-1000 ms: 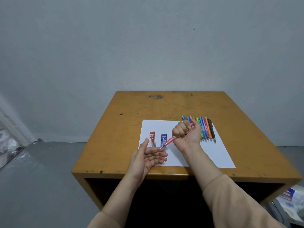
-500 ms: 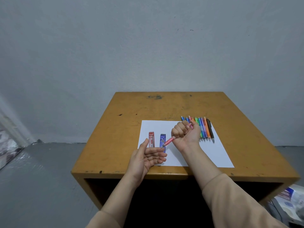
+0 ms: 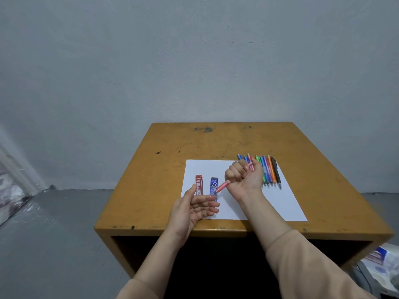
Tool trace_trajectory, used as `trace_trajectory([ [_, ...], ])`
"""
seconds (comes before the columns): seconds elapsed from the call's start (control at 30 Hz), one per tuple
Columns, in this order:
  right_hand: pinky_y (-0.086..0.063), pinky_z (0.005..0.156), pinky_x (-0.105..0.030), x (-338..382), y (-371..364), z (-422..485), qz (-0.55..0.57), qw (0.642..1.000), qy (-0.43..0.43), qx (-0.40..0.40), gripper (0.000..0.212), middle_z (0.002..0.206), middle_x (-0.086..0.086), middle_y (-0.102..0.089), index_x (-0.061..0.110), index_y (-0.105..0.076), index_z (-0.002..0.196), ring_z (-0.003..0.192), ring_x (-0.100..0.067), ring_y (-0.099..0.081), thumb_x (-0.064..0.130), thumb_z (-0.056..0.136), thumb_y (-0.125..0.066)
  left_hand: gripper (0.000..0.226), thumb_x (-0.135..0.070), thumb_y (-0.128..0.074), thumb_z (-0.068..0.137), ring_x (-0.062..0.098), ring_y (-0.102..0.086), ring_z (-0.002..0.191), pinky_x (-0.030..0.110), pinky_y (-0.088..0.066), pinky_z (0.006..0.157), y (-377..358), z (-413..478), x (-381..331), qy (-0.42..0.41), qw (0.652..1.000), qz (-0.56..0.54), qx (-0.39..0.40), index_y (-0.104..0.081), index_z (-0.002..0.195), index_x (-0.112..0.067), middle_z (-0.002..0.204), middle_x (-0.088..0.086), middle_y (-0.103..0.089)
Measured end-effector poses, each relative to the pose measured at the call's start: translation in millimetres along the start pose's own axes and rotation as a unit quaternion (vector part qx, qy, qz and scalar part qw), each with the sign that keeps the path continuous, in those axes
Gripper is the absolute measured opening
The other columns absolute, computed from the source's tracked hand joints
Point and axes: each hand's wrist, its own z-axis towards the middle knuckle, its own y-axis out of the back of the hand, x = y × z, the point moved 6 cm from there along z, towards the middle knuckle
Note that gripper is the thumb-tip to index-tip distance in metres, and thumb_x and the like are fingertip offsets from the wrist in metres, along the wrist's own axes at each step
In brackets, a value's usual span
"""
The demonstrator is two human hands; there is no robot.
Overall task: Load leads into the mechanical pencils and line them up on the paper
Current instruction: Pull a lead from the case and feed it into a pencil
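Two lead cases (image 3: 199, 184), one handheld pencil (image 3: 222, 186)

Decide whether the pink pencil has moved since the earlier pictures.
No. The pink pencil, gripped in the right hand, keeps its tip at the lower part of the blue lead case on the paper, as before.

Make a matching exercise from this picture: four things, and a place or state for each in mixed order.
1. pink pencil
2. red lead case
3. left hand
4. black pencil

a. open, holds nothing
b. right end of the row of pencils
c. gripped by the right hand
d. flat on the paper, left of the blue lead case

Pairs: 1-c, 2-d, 3-a, 4-b
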Motion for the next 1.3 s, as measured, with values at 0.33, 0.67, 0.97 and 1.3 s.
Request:
trace_trajectory([
  [0.33, -0.022, 0.04, -0.021, -1, -15, -8, -0.071, 0.997, 0.011, 0.027, 0.049, 0.046, 0.003, -0.026, 0.015, -0.042, 0.061, 0.038, -0.009, -0.022, 0.045, 0.098, -0.038, 0.024, -0.02, -0.059, 0.09, 0.025, -0.069, 0.073, 0.023, -0.055, 0.063, -6, 3, -2, -0.018, 0.999, 0.046, -0.006, -0.073, 0.087, -0.001, 0.087, 0.022, -0.072],
  [0.67, -0.047, 0.074, -0.026, 18, -33, -23, -0.355, 0.925, 0.136, 0.023, 0.027, 0.084, -0.003, -0.055, 0.02, -0.063, 0.117, 0.077, -0.012, -0.051, 0.023, 0.101, -0.041, 0.014, -0.008, -0.068, 0.083, 0.019, -0.07, 0.071, 0.025, -0.057, 0.071, -18, -2, -20, -0.109, 0.987, 0.11, -0.036, -0.072, 0.097, -0.007, 0.08, 0.011, -0.074],
  [0.97, -0.058, 0.069, -0.03, 23, -31, -25, -0.503, 0.839, 0.207, -0.005, 0.056, 0.075, -0.001, -0.048, 0.024, -0.042, 0.142, 0.07, -0.014, -0.056, 0.002, 0.092, -0.057, 0.015, -0.01, -0.072, 0.082, 0.006, -0.069, 0.07, 0.014, -0.051, 0.066, -20, -2, -25, -0.156, 0.964, 0.21, -0.052, -0.074, 0.096, -0.013, 0.074, -0.006, -0.074],
  [1.3, -0.046, 0.064, -0.03, 56, -32, 31, -0.681, 0.712, 0.165, -0.045, 0.056, 0.07, -0.004, -0.045, 0.019, -0.044, 0.142, 0.064, -0.017, -0.044, 0.004, 0.091, -0.061, 0.032, -0.029, -0.062, 0.09, 0.011, -0.049, 0.116, 0.022, -0.036, 0.09, 21, 29, -41, -0.222, 0.808, 0.529, -0.135, -0.066, 0.119, -0.019, 0.118, -0.006, -0.063],
])
